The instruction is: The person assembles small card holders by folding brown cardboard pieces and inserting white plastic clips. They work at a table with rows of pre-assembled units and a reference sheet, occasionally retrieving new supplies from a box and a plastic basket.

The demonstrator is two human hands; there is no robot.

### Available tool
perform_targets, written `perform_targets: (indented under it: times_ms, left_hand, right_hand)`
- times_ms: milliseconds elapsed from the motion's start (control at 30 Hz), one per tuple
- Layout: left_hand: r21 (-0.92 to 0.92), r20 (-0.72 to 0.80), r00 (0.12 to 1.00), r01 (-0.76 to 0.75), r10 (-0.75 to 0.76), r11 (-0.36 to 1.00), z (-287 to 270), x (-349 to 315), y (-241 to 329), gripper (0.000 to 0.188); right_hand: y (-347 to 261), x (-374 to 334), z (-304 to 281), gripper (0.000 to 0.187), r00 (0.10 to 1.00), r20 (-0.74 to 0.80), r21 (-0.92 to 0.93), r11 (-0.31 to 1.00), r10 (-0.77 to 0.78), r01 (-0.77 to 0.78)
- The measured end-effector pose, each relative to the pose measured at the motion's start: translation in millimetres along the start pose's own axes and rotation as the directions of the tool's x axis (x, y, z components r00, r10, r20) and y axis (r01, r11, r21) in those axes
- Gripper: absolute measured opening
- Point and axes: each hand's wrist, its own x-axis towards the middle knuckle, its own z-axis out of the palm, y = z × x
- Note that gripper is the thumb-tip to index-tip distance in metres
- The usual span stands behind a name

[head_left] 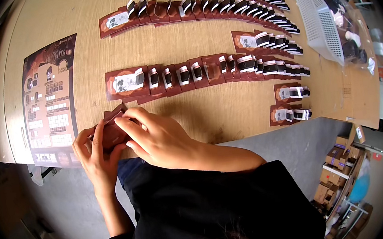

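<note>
Both L hand [95,153] & R hand [162,134]: fingers [98,141] gripping dk-red card [114,133] nr tbl [210,117] edge.

Left hand [94,148] and right hand [160,134] on maroon card [114,131] near overlapping card rows [214,72]

Tabletop [169,43]: lane left open betw. upper long card row [208,14] & lower long card row [210,73]; R end blocked by short card row [265,41]. L side: vert. gap left betw. printed sheet [50,101] & row ends, bottom closed off by L hand [94,152] & held maroon pc. [114,131]. Below lower row: pocket left R of R hand [163,136], bounded far side by two small card groups [284,94]; front approach partly barred by R forearm [226,157]. Far R: way blocked by white basket [324,26].
</note>
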Motion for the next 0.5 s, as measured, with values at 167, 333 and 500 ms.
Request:
perform_targets:
  times_ms: [167, 333, 500]
  left_hand:
    - [-0.024, -0.003, 0.999, 0.040, -0.040, 0.999, 1.2, -1.0, 0.7, 0.062]
    - [-0.073, -0.052, 0.999, -0.012, 0.008, 0.997, 5.7, -3.1, -1.1, 0.064]
    - [-0.128, -0.055, 0.998, -0.021, 0.014, 0.992, 9.8, -6.7, 0.0, 0.061]
  right_hand:
    - [9.3, 3.0, 8.2, 0.032, 0.997, -0.056, 0.002, 0.999, -0.050, 0.050]
    - [0.4, 2.5, 11.0, 0.038, 0.993, -0.111, 0.037, 0.998, 0.051, -0.047]
    - [8.5, 0.5, 12.4, 0.026, 0.982, -0.186, 0.099, 0.995, 0.030, -0.012]
